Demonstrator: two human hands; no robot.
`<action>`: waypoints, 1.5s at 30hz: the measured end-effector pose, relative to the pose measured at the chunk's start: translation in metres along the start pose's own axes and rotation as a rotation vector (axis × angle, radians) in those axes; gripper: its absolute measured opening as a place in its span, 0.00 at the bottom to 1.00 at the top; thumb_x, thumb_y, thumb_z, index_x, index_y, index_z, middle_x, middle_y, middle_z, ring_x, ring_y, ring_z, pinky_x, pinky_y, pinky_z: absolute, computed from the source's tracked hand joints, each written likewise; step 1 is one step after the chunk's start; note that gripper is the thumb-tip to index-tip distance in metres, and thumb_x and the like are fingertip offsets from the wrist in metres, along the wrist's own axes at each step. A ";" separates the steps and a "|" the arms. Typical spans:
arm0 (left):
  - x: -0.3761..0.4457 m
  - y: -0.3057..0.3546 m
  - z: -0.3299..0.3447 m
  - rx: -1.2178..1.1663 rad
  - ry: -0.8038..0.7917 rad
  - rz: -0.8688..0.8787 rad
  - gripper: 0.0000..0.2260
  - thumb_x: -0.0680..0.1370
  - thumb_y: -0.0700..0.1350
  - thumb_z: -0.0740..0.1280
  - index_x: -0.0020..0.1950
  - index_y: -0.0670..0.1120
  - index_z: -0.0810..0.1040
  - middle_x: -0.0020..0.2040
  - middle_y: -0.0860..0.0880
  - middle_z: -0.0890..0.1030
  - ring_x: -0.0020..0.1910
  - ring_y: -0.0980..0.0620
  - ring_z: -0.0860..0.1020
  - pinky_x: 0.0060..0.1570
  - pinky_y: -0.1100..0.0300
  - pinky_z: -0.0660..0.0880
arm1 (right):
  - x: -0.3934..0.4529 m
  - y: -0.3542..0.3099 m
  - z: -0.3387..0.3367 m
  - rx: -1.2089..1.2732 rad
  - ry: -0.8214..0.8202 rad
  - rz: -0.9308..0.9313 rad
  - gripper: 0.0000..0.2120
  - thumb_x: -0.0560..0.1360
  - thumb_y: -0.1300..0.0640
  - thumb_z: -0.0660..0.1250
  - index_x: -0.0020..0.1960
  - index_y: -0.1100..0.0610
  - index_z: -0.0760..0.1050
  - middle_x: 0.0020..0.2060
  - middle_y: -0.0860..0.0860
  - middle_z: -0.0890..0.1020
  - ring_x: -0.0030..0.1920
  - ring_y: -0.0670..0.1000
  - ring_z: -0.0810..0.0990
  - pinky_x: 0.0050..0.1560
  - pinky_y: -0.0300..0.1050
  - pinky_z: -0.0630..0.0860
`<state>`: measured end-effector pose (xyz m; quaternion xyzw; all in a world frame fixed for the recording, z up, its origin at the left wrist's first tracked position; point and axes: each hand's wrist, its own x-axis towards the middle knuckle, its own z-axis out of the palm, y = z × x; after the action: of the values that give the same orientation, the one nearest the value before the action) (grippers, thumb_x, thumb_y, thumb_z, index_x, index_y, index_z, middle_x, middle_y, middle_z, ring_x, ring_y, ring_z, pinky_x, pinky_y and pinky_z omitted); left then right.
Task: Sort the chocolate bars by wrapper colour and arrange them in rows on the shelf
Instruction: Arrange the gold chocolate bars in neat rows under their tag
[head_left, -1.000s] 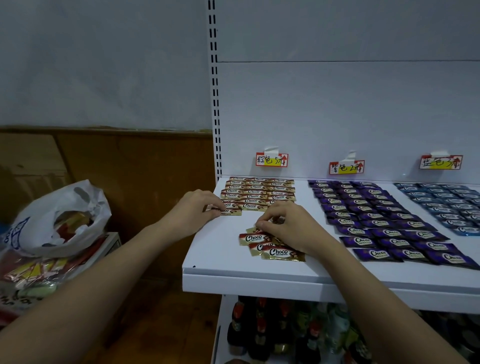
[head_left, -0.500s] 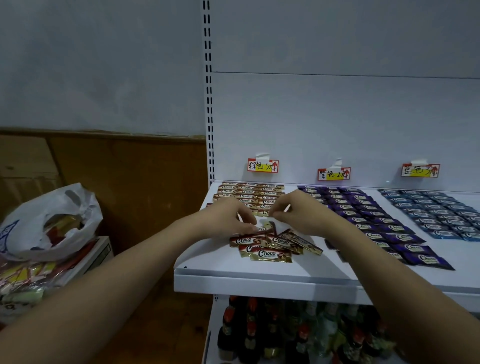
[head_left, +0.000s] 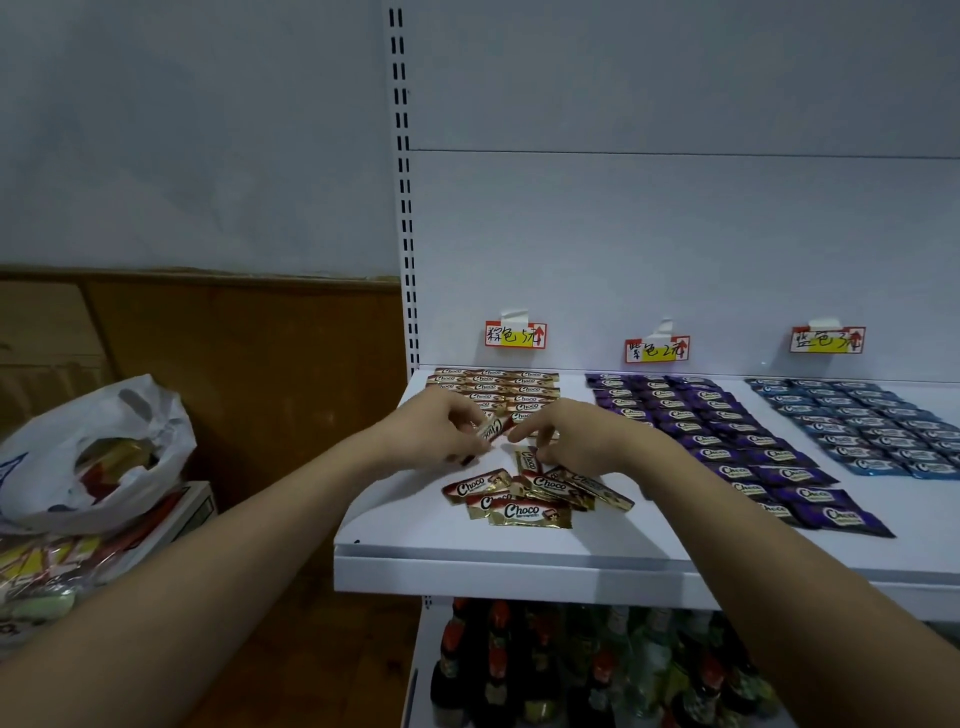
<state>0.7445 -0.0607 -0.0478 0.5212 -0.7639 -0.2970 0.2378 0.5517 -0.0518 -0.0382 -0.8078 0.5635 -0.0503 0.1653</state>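
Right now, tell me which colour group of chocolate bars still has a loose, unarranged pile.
The brown-and-gold bars on the left. Their loose pile lies jumbled near the shelf front, while the purple bars and blue bars lie in tidy rows.

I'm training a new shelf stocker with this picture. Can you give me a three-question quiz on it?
1. True or false: the purple bars lie between the brown rows and the blue bars.
2. Which hand holds a brown bar? A) left hand B) right hand C) neither
3. Fill in: the loose pile of brown bars lies near the ___ edge of the shelf.

Key: 1 true; 2 A; 3 front.
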 end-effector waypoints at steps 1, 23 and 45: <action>0.001 -0.001 -0.002 -0.098 0.036 -0.021 0.05 0.75 0.41 0.71 0.49 0.41 0.82 0.44 0.43 0.81 0.38 0.53 0.78 0.36 0.67 0.76 | 0.000 -0.001 -0.001 -0.004 -0.016 -0.003 0.20 0.79 0.63 0.63 0.68 0.48 0.74 0.63 0.53 0.78 0.60 0.53 0.76 0.60 0.45 0.72; -0.014 -0.023 -0.031 -0.891 0.177 -0.290 0.08 0.78 0.33 0.65 0.57 0.38 0.77 0.55 0.38 0.80 0.51 0.44 0.82 0.45 0.58 0.82 | 0.021 -0.021 0.002 0.222 0.081 0.284 0.13 0.71 0.60 0.75 0.53 0.65 0.81 0.48 0.58 0.83 0.43 0.54 0.79 0.41 0.45 0.78; 0.005 -0.018 -0.023 -0.360 0.215 -0.203 0.07 0.73 0.35 0.73 0.49 0.43 0.85 0.48 0.46 0.82 0.47 0.50 0.81 0.39 0.62 0.80 | -0.010 0.027 -0.021 0.448 0.122 0.255 0.05 0.79 0.60 0.66 0.51 0.57 0.80 0.47 0.53 0.81 0.39 0.50 0.78 0.34 0.40 0.81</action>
<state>0.7699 -0.0752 -0.0439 0.5731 -0.6126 -0.3937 0.3759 0.5188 -0.0557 -0.0262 -0.6688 0.6446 -0.2013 0.3109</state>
